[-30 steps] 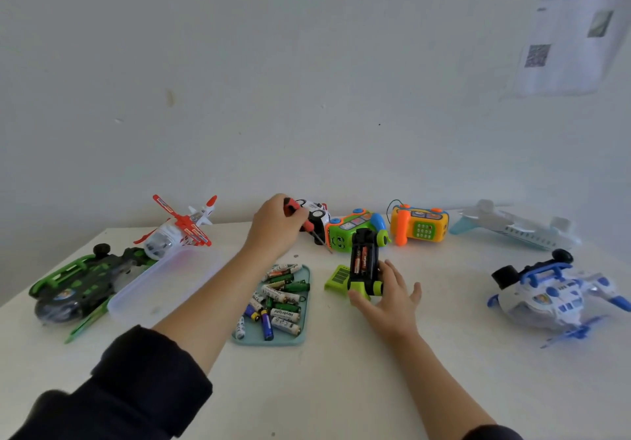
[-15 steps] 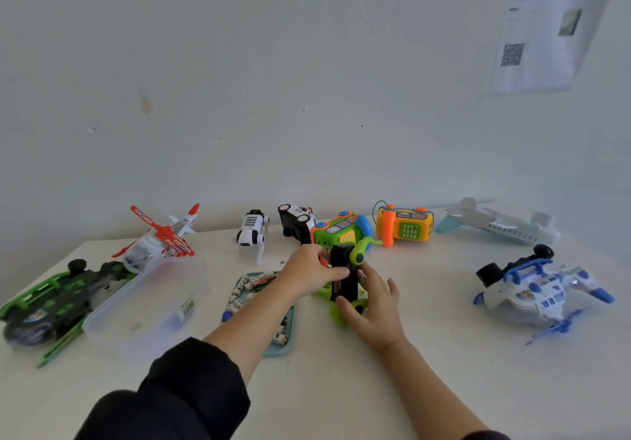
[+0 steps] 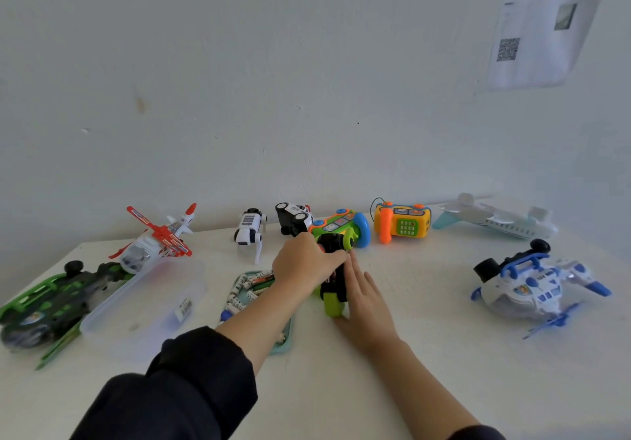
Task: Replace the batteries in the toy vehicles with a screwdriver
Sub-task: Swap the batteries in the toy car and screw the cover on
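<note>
- On the white table (image 3: 426, 354), centre: a black-and-green toy car (image 3: 333, 289) lies turned over, wheels off the surface, between both hands.
- Left hand (image 3: 304, 265): fingers curled over the car's upper end, gripping it. Whether a screwdriver is also held cannot be told.
- Right hand (image 3: 365, 299): fingers straight and relaxed, laid flat against the car's right side, steadying it.
- Teal tray (image 3: 285, 344) of loose batteries (image 3: 251, 286): just left of the car, partly hidden under the left forearm.
- Clear plastic tub (image 3: 143, 306): left of the tray.
- Far left: green-and-black helicopter (image 3: 51, 303); red-and-white helicopter (image 3: 160, 238) behind the tub.
- Back row along the wall: white robot dog (image 3: 249, 231), overturned black-and-white car (image 3: 293, 221), green toy bus (image 3: 341, 228), orange toy phone (image 3: 403, 224), pale airliner (image 3: 495, 222).
- Right: blue-and-white aircraft (image 3: 532, 282), well apart from the hands.
</note>
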### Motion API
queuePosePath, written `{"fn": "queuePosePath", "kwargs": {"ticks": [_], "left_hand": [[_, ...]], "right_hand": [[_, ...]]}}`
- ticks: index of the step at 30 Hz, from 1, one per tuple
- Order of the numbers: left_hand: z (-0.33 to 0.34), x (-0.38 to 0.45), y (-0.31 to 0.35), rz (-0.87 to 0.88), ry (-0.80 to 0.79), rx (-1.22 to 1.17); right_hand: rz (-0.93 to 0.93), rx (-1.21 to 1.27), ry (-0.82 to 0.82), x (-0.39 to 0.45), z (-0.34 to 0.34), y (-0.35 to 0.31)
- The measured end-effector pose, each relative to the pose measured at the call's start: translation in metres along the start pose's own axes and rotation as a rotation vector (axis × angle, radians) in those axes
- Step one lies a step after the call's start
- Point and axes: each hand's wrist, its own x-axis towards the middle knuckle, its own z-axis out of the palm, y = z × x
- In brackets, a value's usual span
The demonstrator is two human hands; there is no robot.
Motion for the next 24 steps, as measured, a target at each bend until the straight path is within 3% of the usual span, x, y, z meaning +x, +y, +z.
{"fn": "queuePosePath", "kwargs": {"ticks": [3,8,13,24], "left_hand": [[0.000,0.001,0.003,-0.004,-0.023,0.031],[-0.004,0.006,0.004,0.021,-0.210,-0.039],[-0.021,0.011,0.006,0.030,-0.360,-0.127],[-0.058,0.012,0.014,0.363,0.275,-0.471]], "right_hand": [[0.014,0.075,-0.085,0.000,-0.006,-0.003],[0.115,0.025,0.123,-0.007,-0.004,-0.005],[0.146,-0.019,0.197,-0.008,-0.007,-0.004],[0.185,-0.019,0.153,-0.007,-0.003,0.002]]}}
